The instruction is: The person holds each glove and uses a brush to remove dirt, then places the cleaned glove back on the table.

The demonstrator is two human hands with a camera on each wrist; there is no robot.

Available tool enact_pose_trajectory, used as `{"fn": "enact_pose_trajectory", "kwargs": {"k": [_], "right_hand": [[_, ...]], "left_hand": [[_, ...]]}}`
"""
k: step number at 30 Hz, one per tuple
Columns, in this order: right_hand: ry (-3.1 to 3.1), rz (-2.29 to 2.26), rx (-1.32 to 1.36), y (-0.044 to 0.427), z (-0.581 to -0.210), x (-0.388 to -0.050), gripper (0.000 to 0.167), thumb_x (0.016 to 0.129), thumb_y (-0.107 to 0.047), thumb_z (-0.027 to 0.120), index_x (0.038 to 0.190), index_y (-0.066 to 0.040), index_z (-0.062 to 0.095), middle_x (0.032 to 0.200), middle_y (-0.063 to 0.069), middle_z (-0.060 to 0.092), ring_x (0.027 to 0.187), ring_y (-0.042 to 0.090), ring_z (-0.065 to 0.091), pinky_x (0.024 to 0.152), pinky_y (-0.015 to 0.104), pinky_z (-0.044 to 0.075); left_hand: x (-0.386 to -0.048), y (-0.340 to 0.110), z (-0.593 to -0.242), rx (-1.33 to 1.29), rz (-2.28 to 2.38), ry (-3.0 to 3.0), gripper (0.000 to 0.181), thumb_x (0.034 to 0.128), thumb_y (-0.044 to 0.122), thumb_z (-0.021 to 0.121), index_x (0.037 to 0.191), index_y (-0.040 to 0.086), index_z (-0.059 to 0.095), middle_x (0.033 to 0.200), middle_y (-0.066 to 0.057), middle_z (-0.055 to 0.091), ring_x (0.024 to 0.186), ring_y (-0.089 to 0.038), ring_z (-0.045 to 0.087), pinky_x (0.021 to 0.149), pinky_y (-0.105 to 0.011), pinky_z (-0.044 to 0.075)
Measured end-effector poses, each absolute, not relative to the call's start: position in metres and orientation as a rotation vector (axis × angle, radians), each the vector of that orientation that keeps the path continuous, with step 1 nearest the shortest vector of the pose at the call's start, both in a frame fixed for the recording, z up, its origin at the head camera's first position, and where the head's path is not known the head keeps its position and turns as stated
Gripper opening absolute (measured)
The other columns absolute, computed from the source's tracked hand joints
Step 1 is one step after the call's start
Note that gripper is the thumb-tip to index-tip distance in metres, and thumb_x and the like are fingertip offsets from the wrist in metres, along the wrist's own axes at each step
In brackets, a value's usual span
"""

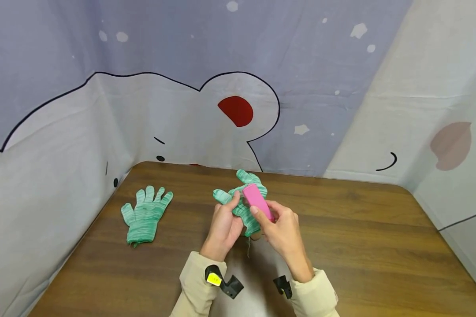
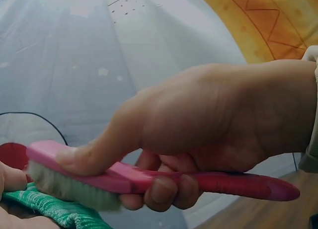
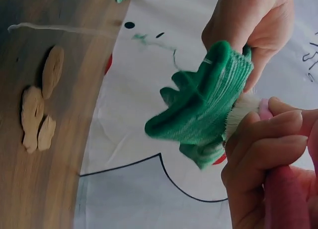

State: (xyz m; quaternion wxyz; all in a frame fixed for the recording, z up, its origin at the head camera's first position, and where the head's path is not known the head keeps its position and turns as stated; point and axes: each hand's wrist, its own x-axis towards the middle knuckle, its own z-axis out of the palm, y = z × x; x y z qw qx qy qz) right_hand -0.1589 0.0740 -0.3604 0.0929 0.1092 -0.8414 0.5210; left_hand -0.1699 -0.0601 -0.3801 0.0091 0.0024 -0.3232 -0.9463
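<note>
My left hand [image 1: 223, 223] grips a green-and-white striped knit glove [image 1: 251, 216] above the table, thumb on top. In my right hand [image 1: 282, 229] is a pink scrubbing brush [image 1: 258, 200], its thumb along the back of the head. The left wrist view shows the brush's long red-pink handle [image 2: 238, 184] and pale bristles [image 2: 74, 189] over the glove [image 2: 59, 209]. Seen from the right wrist, the bristles [image 3: 241, 114] meet the glove's side [image 3: 203, 100], and a loose thread hangs from it. The left fingers are partly hidden by the glove.
A matching glove [image 1: 146, 215] lies flat, fingers spread, on the left of the brown wooden table [image 1: 361, 246]. Three tan, flattish lumps [image 3: 33, 114] lie on the tabletop beneath the hands. A printed cloth [image 1: 309, 88] hangs behind and along the sides.
</note>
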Motion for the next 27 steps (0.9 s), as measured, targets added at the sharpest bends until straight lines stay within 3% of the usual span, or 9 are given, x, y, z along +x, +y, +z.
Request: {"fn": "enact_pose_trajectory", "kwargs": {"k": [5, 11, 17, 23, 27], "right_hand": [[-2.489, 1.372, 0.299, 0.079, -0.361, -0.163, 0.034, 0.081, -0.037, 0.069, 0.101, -0.010, 0.069, 0.063, 0.000, 0.061, 0.053, 0.013, 0.050, 0.046, 0.026, 0.041], [-2.513, 1.333, 0.198, 0.086, -0.360, -0.168, 0.037, 0.080, -0.040, 0.069, 0.102, -0.010, 0.069, 0.065, 0.002, 0.063, 0.054, 0.013, 0.051, 0.048, 0.027, 0.041], [-2.525, 1.418, 0.151, 0.088, -0.359, -0.170, 0.037, 0.080, -0.042, 0.068, 0.102, -0.011, 0.068, 0.062, 0.005, 0.062, 0.049, 0.014, 0.052, 0.045, 0.028, 0.042], [-2.526, 1.501, 0.151, 0.089, -0.358, -0.169, 0.039, 0.080, -0.041, 0.068, 0.102, -0.009, 0.068, 0.065, 0.005, 0.064, 0.051, 0.012, 0.054, 0.046, 0.027, 0.044], [-2.473, 1.749, 0.171, 0.090, -0.354, -0.167, 0.035, 0.082, -0.036, 0.068, 0.100, -0.006, 0.067, 0.059, 0.010, 0.058, 0.043, 0.011, 0.048, 0.040, 0.024, 0.040]], "left_hand": [[-0.169, -0.059, -0.380, -0.055, -2.915, -1.088, 0.028, 0.0989, 0.011, 0.039, 0.122, -0.004, 0.042, 0.111, -0.005, 0.057, 0.112, -0.016, 0.051, 0.100, -0.035, 0.038], [-0.169, -0.059, -0.380, -0.104, -2.867, -1.178, 0.033, 0.0989, 0.011, 0.038, 0.128, -0.006, 0.036, 0.122, -0.012, 0.050, 0.115, -0.018, 0.048, 0.101, -0.036, 0.037], [-0.170, -0.059, -0.380, -0.108, -2.871, -1.194, 0.033, 0.0988, 0.010, 0.038, 0.128, -0.006, 0.036, 0.125, -0.014, 0.048, 0.116, -0.018, 0.047, 0.101, -0.034, 0.037], [-0.171, -0.061, -0.381, -0.116, -2.944, -1.153, 0.039, 0.1000, 0.012, 0.035, 0.135, -0.005, 0.030, 0.138, -0.016, 0.038, 0.126, -0.020, 0.037, 0.105, -0.035, 0.031], [-0.172, -0.063, -0.383, -0.120, -2.990, -1.113, 0.041, 0.1004, 0.012, 0.034, 0.137, -0.002, 0.027, 0.142, -0.015, 0.033, 0.130, -0.021, 0.033, 0.107, -0.035, 0.028]]}}
